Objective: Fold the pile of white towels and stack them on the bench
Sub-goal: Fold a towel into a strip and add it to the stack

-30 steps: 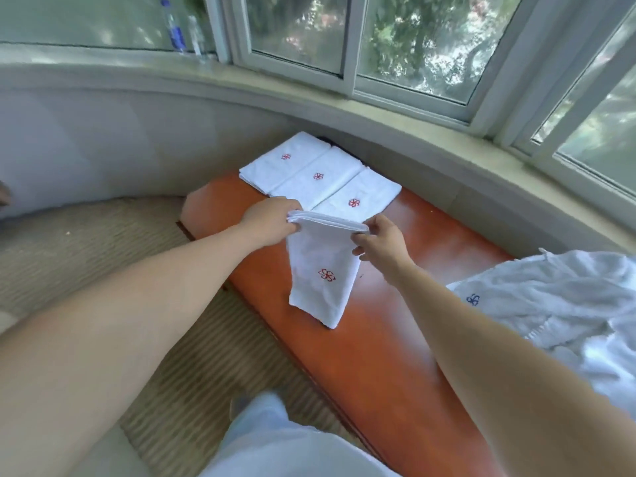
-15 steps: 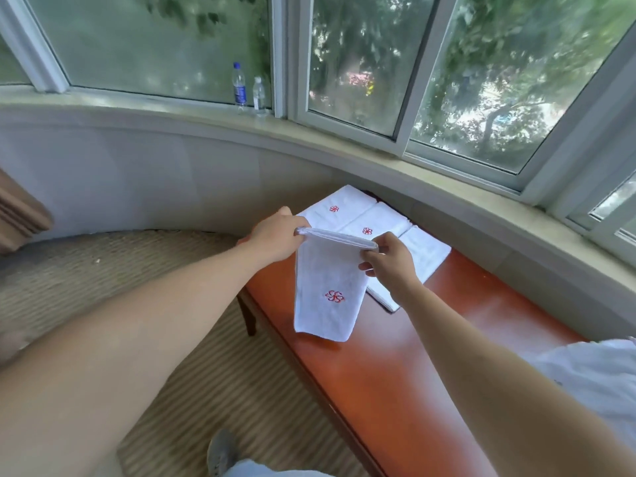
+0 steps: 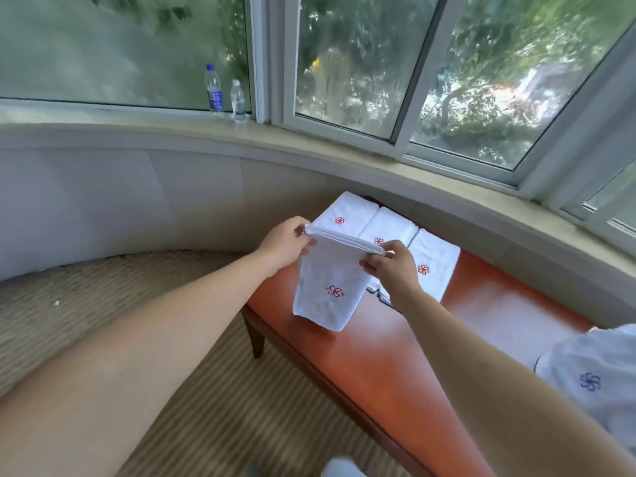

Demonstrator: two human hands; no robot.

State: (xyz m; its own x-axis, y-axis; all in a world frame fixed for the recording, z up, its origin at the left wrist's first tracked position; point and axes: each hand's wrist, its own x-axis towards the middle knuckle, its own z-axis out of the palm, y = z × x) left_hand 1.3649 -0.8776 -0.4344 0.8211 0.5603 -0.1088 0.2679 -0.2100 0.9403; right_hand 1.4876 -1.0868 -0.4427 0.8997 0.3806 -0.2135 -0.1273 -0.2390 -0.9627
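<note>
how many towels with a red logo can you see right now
4. Three lie folded side by side at the bench's far end: far, middle, near. The fourth hangs between both hands. More may be hidden in the pile at right.

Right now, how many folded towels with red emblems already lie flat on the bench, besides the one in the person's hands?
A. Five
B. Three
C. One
B: three folded towels lie side by side on the bench, behind the towel held up by the left hand and right hand.
</note>
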